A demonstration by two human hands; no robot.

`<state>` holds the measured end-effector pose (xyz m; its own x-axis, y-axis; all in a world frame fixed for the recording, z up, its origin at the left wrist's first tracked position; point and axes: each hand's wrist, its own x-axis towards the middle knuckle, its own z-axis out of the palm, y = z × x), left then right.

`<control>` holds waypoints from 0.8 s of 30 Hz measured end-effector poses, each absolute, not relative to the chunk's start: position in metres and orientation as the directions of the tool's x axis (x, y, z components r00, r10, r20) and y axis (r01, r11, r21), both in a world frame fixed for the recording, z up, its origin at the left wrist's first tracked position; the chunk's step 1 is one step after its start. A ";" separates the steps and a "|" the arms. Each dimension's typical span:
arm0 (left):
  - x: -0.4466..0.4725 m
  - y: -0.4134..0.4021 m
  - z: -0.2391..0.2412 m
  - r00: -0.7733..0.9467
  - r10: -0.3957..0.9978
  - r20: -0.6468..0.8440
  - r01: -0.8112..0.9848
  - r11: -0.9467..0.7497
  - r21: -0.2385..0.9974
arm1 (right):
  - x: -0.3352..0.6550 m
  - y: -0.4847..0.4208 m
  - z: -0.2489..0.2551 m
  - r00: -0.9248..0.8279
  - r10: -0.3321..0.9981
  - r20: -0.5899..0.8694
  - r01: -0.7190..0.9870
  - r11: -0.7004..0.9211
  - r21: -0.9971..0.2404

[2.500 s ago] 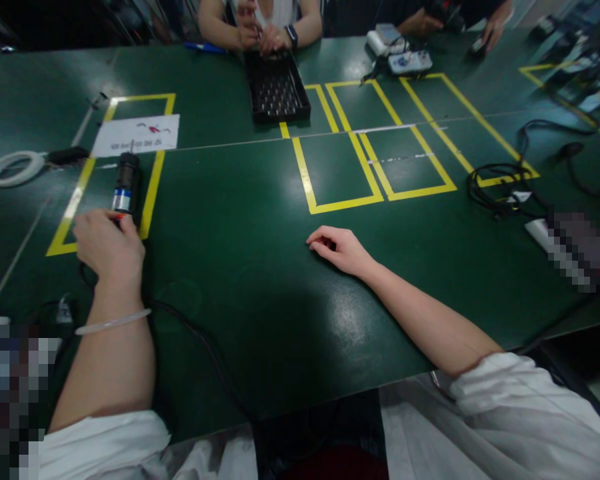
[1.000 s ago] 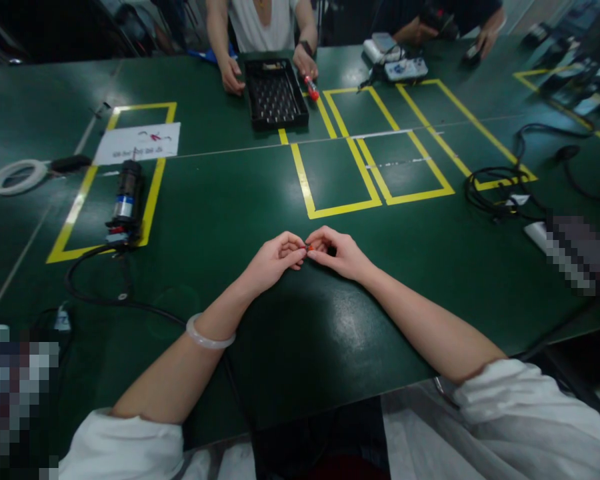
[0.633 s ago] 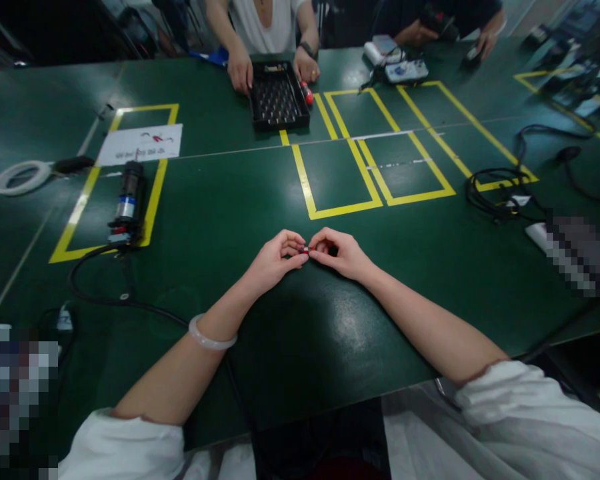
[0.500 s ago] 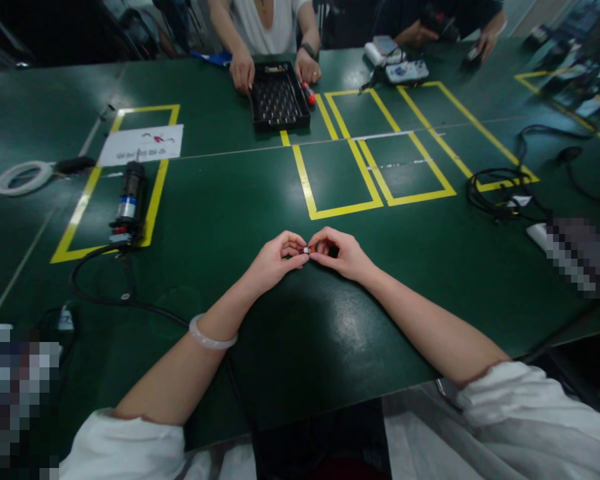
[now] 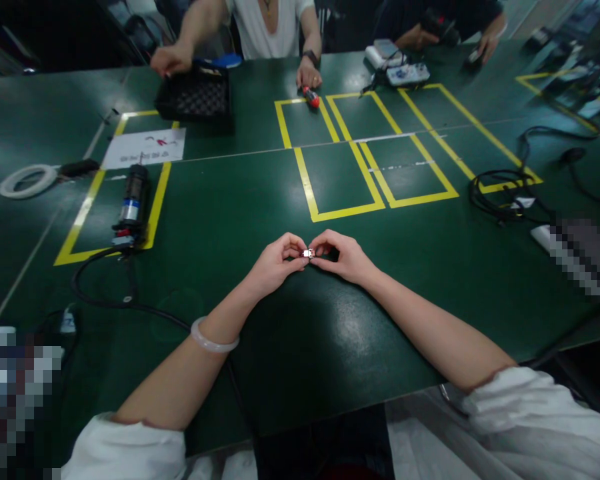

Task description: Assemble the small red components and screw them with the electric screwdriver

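My left hand (image 5: 276, 262) and my right hand (image 5: 344, 255) meet at the middle of the green table (image 5: 260, 200), fingertips pinched together. Between them sits a tiny part (image 5: 309, 253), silvery with a trace of red, held by both hands just above the table top. A pale bangle (image 5: 213, 340) circles my left wrist. A black cylindrical device with a blue band (image 5: 131, 200) lies to the left inside a yellow taped box, its black cable (image 5: 130, 303) running toward me.
Across the table a person's hand (image 5: 166, 60) holds a black tray (image 5: 196, 99); the other hand (image 5: 307, 75) rests by a red-handled tool (image 5: 311, 97). A white sheet (image 5: 145, 147), a white tape ring (image 5: 26, 180), coiled cables (image 5: 500, 193) and yellow taped boxes (image 5: 340, 173) surround the work spot.
My left hand left the black device and joined my right hand on the small part. The person opposite slid the black tray from the centre to the left.
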<state>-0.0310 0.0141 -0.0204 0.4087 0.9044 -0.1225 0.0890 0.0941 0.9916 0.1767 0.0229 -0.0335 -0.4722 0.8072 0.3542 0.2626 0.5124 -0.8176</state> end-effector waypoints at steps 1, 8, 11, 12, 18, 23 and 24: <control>-0.031 0.014 -0.021 0.408 0.905 -0.119 0.091 0.090 0.992 | 0.177 0.023 -0.034 -0.474 0.805 0.358 0.260 0.516 -0.816; -0.032 0.015 -0.024 0.417 0.905 -0.087 0.086 0.057 0.995 | 0.176 0.022 -0.034 -0.480 0.791 0.379 0.253 0.538 -0.804; -0.032 0.015 -0.025 0.421 0.904 -0.081 0.101 0.042 0.994 | 0.176 0.022 -0.035 -0.484 0.796 0.364 0.268 0.531 -0.804; -0.032 0.015 -0.025 0.422 0.903 -0.081 0.105 0.040 0.994 | 0.176 0.022 -0.035 -0.484 0.798 0.359 0.273 0.528 -0.804; -0.032 0.014 -0.022 0.440 0.892 -0.106 0.100 0.069 0.993 | 0.176 0.022 -0.034 -0.483 0.804 0.347 0.278 0.516 -0.810; -0.046 0.021 -0.011 0.508 0.837 -0.203 0.187 0.123 0.975 | 0.176 0.022 -0.032 -0.472 0.818 0.328 0.282 0.493 -0.823; -0.054 0.025 -0.007 0.515 0.829 -0.217 0.231 0.109 0.967 | 0.176 0.021 -0.031 -0.471 0.822 0.320 0.288 0.486 -0.825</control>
